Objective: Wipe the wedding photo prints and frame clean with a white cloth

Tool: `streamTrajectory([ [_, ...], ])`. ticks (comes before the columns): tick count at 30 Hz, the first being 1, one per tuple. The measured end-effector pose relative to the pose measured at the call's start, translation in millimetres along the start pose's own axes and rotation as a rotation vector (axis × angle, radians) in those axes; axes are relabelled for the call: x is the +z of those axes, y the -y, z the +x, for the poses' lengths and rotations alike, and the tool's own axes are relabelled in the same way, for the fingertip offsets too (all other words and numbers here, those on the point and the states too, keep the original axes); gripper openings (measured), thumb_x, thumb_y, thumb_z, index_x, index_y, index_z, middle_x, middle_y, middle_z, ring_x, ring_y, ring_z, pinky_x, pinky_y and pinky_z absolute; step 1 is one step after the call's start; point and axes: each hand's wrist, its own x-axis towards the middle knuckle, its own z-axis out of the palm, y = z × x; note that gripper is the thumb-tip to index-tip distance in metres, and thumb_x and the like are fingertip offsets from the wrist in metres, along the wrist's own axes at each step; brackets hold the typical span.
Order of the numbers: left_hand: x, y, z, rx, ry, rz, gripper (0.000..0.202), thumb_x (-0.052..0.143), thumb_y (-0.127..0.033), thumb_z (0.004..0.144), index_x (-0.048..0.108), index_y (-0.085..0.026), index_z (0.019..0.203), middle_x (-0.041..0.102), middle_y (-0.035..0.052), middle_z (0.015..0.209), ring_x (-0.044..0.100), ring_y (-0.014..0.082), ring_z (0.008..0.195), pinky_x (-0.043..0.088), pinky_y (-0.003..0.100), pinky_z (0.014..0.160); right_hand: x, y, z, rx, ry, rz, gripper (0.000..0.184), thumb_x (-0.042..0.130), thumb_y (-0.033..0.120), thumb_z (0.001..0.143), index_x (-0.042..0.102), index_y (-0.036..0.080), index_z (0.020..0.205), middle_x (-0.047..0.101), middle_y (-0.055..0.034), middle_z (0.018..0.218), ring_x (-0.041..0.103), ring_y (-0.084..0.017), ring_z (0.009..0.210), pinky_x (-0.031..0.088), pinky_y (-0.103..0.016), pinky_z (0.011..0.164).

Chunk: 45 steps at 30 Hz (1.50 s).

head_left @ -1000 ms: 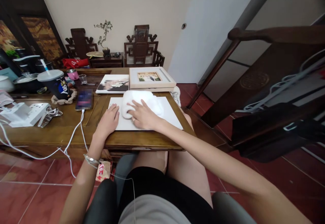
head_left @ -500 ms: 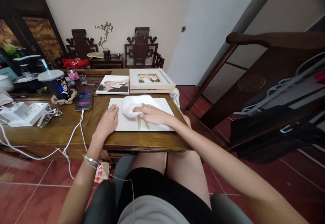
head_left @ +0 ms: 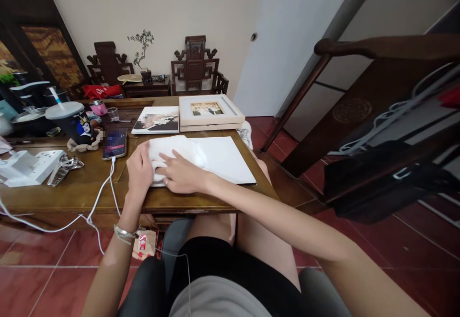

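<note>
A flat white board lies near the front edge of the wooden table. On its left part sits a soft white cloth. My right hand lies on the cloth with fingers spread, pressing it down onto the board. My left hand rests on the board's left edge with its fingers curved against the cloth's side.
Behind the board stand a framed photo and a photo print. A phone on a white cable, a lidded dark cup and a white power strip lie to the left. A dark wooden chair fills the right side.
My right hand has slid the cloth from the middle of the board to its left end. My left hand has closed in against the cloth.
</note>
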Motion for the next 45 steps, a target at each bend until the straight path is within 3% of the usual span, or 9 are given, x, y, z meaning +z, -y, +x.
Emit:
streamTrajectory([
  [5,3.3,5,-1,0.021,0.107,-0.007,0.047,0.025,-0.035,0.101,0.062,-0.013,0.121,0.067,0.0126,0.124,0.06,0.0221,0.119,0.044,0.037,0.104,-30,-3,-39,-0.025,0.149,0.162,0.039,0.04,0.013,0.087,0.065,0.017,0.116,0.066,-0.011,0.124,0.05,-0.029,0.128,0.032,-0.049,0.109],
  [9,8.9,9,-1,0.121,0.304,0.122,0.042,0.034,-0.026,0.094,0.058,-0.011,0.125,0.059,0.0147,0.135,0.052,0.0247,0.13,0.037,0.042,0.112,-54,-20,-60,0.126,0.235,0.245,0.037,0.041,0.019,0.086,0.068,0.018,0.112,0.071,-0.0095,0.111,0.058,-0.032,0.111,0.044,-0.042,0.092],
  [12,13.5,14,-2,0.157,0.394,0.162,0.042,0.034,-0.021,0.092,0.058,-0.009,0.125,0.056,0.0165,0.139,0.048,0.0259,0.133,0.035,0.043,0.114,-56,-43,-58,0.253,0.195,0.234,0.035,0.041,0.021,0.085,0.069,0.018,0.106,0.071,-0.009,0.109,0.058,-0.031,0.108,0.043,-0.039,0.088],
  [18,14.6,16,-3,0.183,0.476,0.247,0.037,0.037,-0.021,0.093,0.061,-0.008,0.118,0.055,0.0184,0.138,0.046,0.028,0.135,0.034,0.044,0.115,-42,-76,-12,0.346,0.09,0.221,0.039,0.038,0.021,0.086,0.067,0.015,0.111,0.067,-0.0117,0.123,0.057,-0.032,0.11,0.041,-0.038,0.091],
  [24,10.7,11,-2,0.201,0.466,0.249,0.037,0.039,-0.021,0.093,0.06,-0.008,0.12,0.057,0.0187,0.136,0.05,0.028,0.131,0.036,0.042,0.113,-34,-62,53,0.295,0.071,0.243,0.031,0.043,0.016,0.09,0.069,0.014,0.107,0.064,-0.0102,0.128,0.057,-0.029,0.114,0.04,-0.037,0.098],
  [29,11.0,13,-1,0.211,0.466,0.254,0.036,0.039,-0.021,0.093,0.062,-0.006,0.117,0.057,0.0205,0.135,0.051,0.0302,0.13,0.038,0.044,0.112,-33,-61,65,0.304,0.028,0.281,0.034,0.059,0.037,0.093,0.059,0.017,0.121,0.059,-0.0072,0.123,0.061,-0.025,0.104,0.053,-0.044,0.086],
  [35,15.2,20,-2,0.204,0.469,0.235,0.033,0.04,-0.021,0.093,0.062,-0.011,0.116,0.057,0.017,0.136,0.048,0.0286,0.133,0.035,0.045,0.114,-41,-100,10,0.474,-0.023,0.342,0.029,0.047,0.02,0.088,0.069,0.011,0.104,0.067,-0.0102,0.123,0.06,-0.03,0.11,0.045,-0.039,0.095],
  [39,16.4,21,-3,0.198,0.474,0.237,0.035,0.039,-0.021,0.094,0.06,-0.007,0.117,0.055,0.0192,0.138,0.047,0.0281,0.134,0.034,0.043,0.115,-40,-125,-43,0.616,-0.1,0.334,0.042,0.046,0.023,0.082,0.066,0.012,0.117,0.063,-0.0138,0.13,0.054,-0.033,0.122,0.039,-0.045,0.103],
  [45,16.6,18,-5,0.195,0.472,0.239,0.035,0.038,-0.019,0.094,0.06,-0.005,0.116,0.056,0.0203,0.136,0.047,0.0279,0.134,0.034,0.041,0.115,-31,-122,-104,0.697,-0.141,0.31,0.04,0.042,0.029,0.082,0.068,0.02,0.11,0.068,-0.0106,0.12,0.051,-0.035,0.124,0.037,-0.051,0.104],
])
